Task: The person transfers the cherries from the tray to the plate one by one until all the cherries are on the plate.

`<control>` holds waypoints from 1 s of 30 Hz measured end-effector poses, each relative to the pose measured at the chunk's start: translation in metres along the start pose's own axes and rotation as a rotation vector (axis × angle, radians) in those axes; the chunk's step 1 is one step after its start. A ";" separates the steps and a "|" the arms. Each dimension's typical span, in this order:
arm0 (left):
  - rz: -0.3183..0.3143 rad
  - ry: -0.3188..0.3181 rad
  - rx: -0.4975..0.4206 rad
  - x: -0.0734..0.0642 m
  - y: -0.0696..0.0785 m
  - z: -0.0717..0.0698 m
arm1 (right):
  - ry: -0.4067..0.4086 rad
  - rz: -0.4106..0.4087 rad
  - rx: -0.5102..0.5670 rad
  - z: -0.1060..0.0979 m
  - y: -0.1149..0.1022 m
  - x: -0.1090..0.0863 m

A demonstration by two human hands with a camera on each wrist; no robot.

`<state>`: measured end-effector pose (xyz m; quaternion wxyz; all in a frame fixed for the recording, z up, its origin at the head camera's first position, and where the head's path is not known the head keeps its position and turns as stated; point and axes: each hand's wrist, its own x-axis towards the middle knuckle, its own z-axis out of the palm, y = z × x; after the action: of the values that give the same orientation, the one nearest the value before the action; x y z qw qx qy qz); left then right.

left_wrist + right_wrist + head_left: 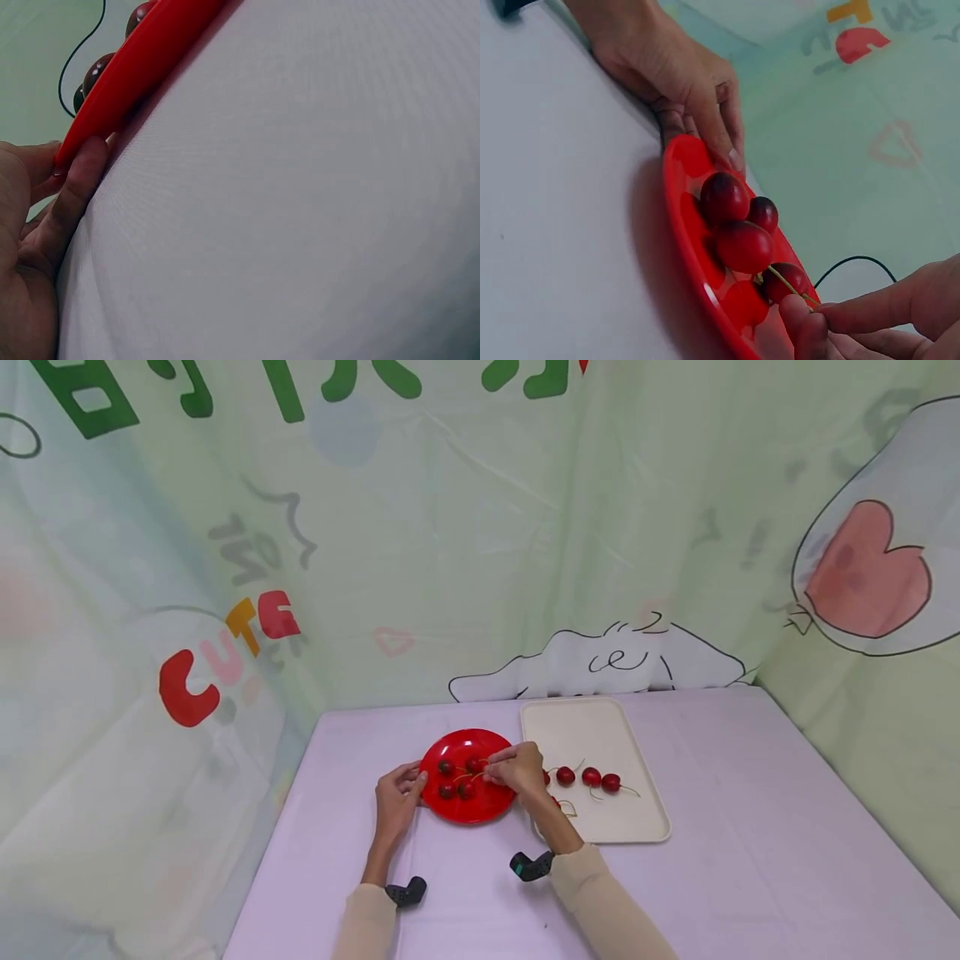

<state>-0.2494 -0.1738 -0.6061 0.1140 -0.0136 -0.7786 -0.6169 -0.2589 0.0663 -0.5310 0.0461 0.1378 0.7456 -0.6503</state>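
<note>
A red round plate [474, 812] lies on the table with several dark red cherries [724, 196] on it. My left hand [396, 802] grips its left rim, thumb on top and fingers underneath; in the left wrist view that edge is slightly raised off the cloth. Over the right side of the plate, my right hand [521, 768] pinches the thin green stem [782, 279] of a cherry [744, 246] between thumb and fingertips. That cherry sits among the others, low over the plate. Part of the plate's right rim is hidden behind the right hand.
To the right, a cream rectangular tray [577, 727] holds several more stemmed cherries [591, 777], some partly hidden by the right wrist. A pale lilac cloth [750, 827] covers the table. Printed curtains [480, 552] hang behind and at both sides.
</note>
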 end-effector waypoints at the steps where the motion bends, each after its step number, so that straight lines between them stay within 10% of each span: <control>1: -0.002 0.000 -0.001 0.000 0.001 0.000 | 0.008 -0.022 -0.024 0.001 0.000 0.000; 10: 0.010 -0.002 0.000 0.001 0.002 -0.001 | 0.026 -0.209 -0.211 0.006 0.005 0.004; 17: -0.010 0.008 0.020 0.000 0.002 -0.003 | 0.074 -0.379 -0.373 0.012 0.048 0.043; 30: -0.006 -0.001 -0.032 0.000 0.006 -0.001 | 0.074 -0.411 -0.486 0.010 0.023 0.015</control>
<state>-0.2481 -0.1736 -0.6006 0.1114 -0.0133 -0.7686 -0.6298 -0.2687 0.0619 -0.5584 -0.0819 -0.0073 0.8926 -0.4434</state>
